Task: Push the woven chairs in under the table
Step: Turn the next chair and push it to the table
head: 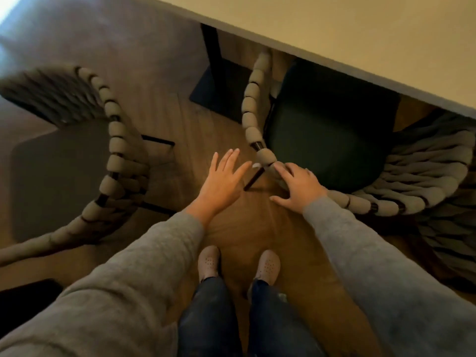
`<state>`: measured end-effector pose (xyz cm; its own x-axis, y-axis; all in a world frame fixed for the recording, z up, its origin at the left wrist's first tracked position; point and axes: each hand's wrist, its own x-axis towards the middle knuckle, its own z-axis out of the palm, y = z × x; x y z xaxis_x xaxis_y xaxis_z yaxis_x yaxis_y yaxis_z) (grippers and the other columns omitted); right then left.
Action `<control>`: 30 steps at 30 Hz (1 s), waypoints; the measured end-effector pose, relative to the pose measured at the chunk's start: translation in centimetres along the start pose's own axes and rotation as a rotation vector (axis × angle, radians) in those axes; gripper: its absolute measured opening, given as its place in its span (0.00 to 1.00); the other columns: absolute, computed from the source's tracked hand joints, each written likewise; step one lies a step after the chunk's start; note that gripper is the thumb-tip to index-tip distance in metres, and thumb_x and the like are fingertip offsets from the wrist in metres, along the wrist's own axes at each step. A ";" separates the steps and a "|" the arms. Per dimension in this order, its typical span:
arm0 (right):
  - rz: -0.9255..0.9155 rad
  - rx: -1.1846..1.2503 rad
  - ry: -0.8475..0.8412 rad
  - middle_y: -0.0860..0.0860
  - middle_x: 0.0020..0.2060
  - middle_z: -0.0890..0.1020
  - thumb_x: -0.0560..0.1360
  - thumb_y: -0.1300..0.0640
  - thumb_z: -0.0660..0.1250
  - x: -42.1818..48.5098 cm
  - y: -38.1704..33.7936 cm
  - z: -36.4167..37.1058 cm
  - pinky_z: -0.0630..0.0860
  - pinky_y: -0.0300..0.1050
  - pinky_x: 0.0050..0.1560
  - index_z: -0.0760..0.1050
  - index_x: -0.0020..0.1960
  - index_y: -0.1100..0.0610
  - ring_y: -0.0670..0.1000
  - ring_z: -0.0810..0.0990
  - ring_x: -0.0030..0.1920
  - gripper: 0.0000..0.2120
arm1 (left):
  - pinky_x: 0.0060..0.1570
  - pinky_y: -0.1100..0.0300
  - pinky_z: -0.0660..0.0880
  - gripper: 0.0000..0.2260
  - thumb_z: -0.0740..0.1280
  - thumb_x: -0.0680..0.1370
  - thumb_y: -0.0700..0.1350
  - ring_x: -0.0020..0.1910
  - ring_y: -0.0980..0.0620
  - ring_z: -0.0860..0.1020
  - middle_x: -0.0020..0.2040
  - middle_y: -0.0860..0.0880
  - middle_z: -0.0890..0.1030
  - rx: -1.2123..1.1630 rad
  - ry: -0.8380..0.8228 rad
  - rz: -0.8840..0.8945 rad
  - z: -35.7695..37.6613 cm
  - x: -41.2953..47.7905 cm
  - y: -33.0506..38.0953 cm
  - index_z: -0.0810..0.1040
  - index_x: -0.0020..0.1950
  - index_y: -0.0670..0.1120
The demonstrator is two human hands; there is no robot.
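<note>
Resting spread fingers on the rim of the right woven chair [332, 140], whose seat sits partly under the table [360, 34], the right hand [300, 185] flanks the flat, empty left hand [221, 179], while the left woven chair [113, 140] stands clear of the table

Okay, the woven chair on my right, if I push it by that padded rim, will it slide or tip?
Probably slides: the right chair shows a thin leg on smooth-looking wooden floor. The thick woven rim under your right hand looks soft, so it may give slightly before the frame moves. Pushing that high could rock it a little.
</note>
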<state>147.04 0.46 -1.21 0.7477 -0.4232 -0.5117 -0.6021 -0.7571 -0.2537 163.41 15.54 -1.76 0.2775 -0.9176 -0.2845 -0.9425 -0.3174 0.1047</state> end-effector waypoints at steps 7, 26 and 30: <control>-0.323 -0.210 0.081 0.56 0.77 0.56 0.75 0.39 0.66 4.6 -14.6 -0.2 0.49 0.56 0.77 0.47 0.79 0.47 0.56 0.53 0.77 0.42 | 0.74 0.39 0.43 0.35 0.68 0.76 0.52 0.78 0.40 0.45 0.79 0.39 0.48 0.010 0.099 -0.409 0.7 -12.5 -12.3 0.56 0.79 0.49; -0.708 -0.951 -0.043 0.56 0.77 0.56 0.75 0.59 0.68 17.0 -43.4 3.2 0.47 0.62 0.76 0.50 0.79 0.49 0.57 0.50 0.78 0.39 | 0.69 0.48 0.65 0.44 0.69 0.71 0.65 0.69 0.45 0.69 0.70 0.45 0.71 -0.338 -0.147 -0.466 6.3 -26.6 -32.3 0.55 0.78 0.48; -0.744 -1.124 -0.103 0.52 0.74 0.65 0.72 0.56 0.72 21.0 -43.9 1.6 0.48 0.65 0.75 0.60 0.75 0.45 0.55 0.58 0.76 0.35 | 0.60 0.50 0.73 0.41 0.69 0.72 0.64 0.63 0.43 0.75 0.66 0.44 0.74 -0.491 -0.139 -0.540 6.6 -22.6 -30.1 0.56 0.77 0.49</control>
<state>188.72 25.61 -2.13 0.7393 0.2636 -0.6196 0.5232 -0.8041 0.2822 184.31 47.40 -4.74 0.6218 -0.5754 -0.5314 -0.4809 -0.8160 0.3208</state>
